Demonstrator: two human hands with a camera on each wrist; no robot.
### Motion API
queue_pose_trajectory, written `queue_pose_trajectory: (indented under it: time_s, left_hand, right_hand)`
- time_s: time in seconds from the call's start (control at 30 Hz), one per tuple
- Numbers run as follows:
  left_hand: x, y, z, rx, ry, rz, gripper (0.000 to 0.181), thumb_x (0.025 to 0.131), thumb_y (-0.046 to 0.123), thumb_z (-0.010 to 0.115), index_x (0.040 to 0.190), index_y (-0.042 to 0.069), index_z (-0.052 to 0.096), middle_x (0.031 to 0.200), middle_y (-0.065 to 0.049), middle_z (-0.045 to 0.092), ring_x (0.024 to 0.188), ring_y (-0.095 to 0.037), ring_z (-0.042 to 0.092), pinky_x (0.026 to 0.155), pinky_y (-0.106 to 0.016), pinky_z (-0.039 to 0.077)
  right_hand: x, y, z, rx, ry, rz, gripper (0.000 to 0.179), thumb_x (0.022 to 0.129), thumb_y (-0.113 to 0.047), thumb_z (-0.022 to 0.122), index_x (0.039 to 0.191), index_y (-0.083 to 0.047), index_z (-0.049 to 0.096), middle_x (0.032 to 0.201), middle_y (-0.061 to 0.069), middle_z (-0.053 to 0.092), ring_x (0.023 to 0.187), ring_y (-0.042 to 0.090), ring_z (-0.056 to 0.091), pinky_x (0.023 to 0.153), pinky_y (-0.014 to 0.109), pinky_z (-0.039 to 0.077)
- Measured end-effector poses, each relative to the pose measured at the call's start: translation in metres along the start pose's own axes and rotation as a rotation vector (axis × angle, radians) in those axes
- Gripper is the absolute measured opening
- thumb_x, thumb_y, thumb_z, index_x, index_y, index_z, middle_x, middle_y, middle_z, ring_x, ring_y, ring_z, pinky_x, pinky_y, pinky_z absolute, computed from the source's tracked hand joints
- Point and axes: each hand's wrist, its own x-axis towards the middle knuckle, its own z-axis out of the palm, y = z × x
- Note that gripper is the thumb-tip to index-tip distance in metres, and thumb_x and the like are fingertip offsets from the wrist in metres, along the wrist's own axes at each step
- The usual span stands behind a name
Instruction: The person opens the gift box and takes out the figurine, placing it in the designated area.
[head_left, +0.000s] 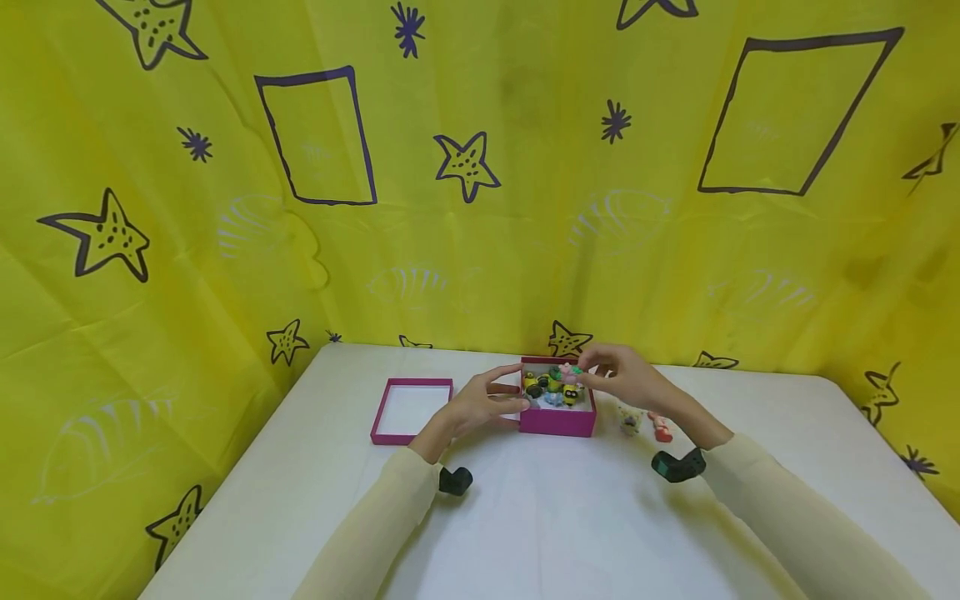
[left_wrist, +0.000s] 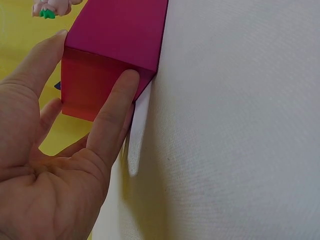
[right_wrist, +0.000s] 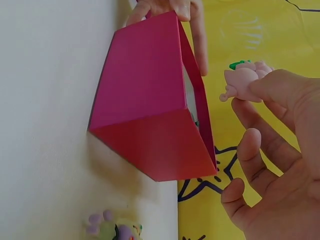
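A magenta box (head_left: 557, 423) without its lid stands on the white table, holding several small toy figurines, among them a yellow one with dark goggles (head_left: 571, 395). My left hand (head_left: 476, 406) rests against the box's left side, its fingers extended, fingertips on the side wall and rim in the left wrist view. Above the box's right part, my right hand (head_left: 626, 379) pinches a small pink figurine (right_wrist: 243, 82) with a green detail between thumb and index finger. The other fingers of that hand are loosely bent and hold nothing.
Left of the box lies its magenta-rimmed lid (head_left: 413, 408), white inside. To the right, a pale figurine with purple parts (head_left: 628, 421) and a red one (head_left: 661, 427) lie on the white table (head_left: 555, 517). A yellow patterned curtain (head_left: 525, 250) hangs behind.
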Motion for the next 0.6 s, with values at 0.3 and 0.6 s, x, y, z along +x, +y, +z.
queue_pose_trajectory:
  time_s: [0.3, 0.6]
  left_hand:
    - [0.000, -0.001, 0.000, 0.009, 0.002, -0.003, 0.075, 0.091, 0.026, 0.081, 0.157, 0.028, 0.044, 0.143, -0.013, 0.058, 0.134, -0.034, 0.053, 0.099, -0.046, 0.056]
    - [0.002, -0.002, -0.001, 0.008, -0.002, -0.004, 0.075, 0.090, 0.027, 0.081, 0.156, 0.029, 0.046, 0.142, -0.013, 0.058, 0.132, -0.033, 0.055, 0.095, -0.044, 0.058]
  right_hand:
    - [-0.017, 0.007, -0.017, 0.000, 0.021, -0.006, 0.010, 0.097, -0.016, 0.074, 0.103, -0.009, 0.070, 0.107, 0.008, 0.070, 0.091, 0.023, 0.063, 0.075, 0.027, 0.055]
    - [-0.038, 0.015, -0.035, -0.032, 0.052, 0.064, 0.014, 0.097, -0.018, 0.073, 0.106, -0.008, 0.069, 0.106, 0.009, 0.068, 0.088, 0.025, 0.063, 0.074, 0.027, 0.056]
